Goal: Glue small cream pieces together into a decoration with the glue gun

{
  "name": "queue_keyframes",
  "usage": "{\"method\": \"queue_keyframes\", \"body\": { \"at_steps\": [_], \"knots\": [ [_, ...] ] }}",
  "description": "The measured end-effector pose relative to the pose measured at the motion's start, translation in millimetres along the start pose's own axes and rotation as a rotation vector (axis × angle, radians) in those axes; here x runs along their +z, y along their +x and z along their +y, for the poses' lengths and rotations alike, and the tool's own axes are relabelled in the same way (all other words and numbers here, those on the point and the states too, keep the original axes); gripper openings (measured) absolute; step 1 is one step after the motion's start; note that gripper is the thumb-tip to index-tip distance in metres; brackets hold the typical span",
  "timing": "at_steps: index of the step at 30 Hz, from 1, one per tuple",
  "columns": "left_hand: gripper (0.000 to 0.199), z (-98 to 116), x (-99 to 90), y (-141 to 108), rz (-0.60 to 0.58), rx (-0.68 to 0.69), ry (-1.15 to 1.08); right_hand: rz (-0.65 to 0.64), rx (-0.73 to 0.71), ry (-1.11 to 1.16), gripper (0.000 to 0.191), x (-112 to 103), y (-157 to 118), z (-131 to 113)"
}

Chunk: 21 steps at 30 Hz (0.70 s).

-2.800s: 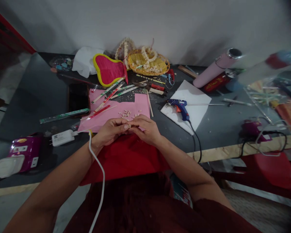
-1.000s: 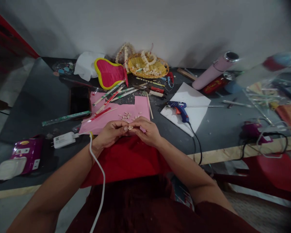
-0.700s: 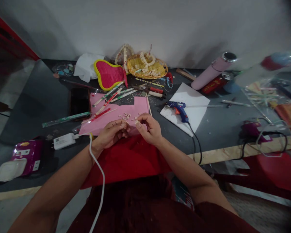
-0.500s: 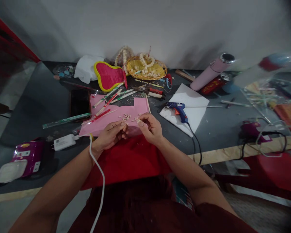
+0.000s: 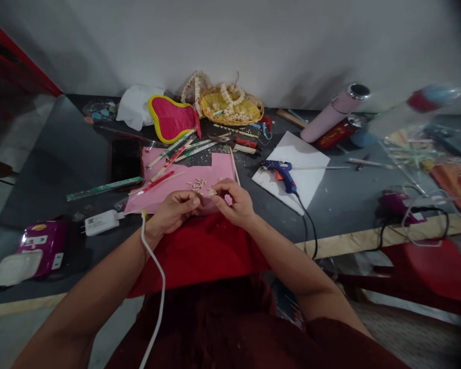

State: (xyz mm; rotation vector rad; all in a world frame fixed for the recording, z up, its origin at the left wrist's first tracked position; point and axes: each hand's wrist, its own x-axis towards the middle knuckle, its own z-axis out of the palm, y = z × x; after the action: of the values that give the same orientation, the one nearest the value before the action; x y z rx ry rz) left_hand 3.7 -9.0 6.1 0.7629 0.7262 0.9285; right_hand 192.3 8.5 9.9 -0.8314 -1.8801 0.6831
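1. The hands are apart at the centre of the frame, just above the sheet's (image 5: 223,166) near edge.
2. Right hand (image 5: 236,206): thumb and forefinger pinch a pale piece (image 5: 212,192).
3. Left hand (image 5: 176,210): thumb pressed to forefinger; cannot tell whether anything is between.
4. Loose bits (image 5: 198,183) lie on the sheet, just beyond the fingertips.

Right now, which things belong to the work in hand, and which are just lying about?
Likely in the work:
- small pale stick-like pieces
- flat pink sheet beneath them
- blue pistol-shaped glue gun, perhaps

Seemingly lying about:
- tall pink cylindrical flask
- red metal can
- white plastic charger
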Motion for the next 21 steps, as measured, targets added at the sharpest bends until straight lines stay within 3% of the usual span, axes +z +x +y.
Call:
{"method": "queue_keyframes", "body": {
  "at_steps": [4,21],
  "knots": [
    [0.024,-1.1,0.2,0.4,0.007,-0.052,-0.021,-0.066,-0.083,0.023,0.011,1.3,1.4,-0.6],
    [0.014,0.7,2.2,-0.5,-0.002,-0.060,0.125,-0.165,-0.095,-0.109,0.008,6.6,-1.2,-1.1]
  ]
}}
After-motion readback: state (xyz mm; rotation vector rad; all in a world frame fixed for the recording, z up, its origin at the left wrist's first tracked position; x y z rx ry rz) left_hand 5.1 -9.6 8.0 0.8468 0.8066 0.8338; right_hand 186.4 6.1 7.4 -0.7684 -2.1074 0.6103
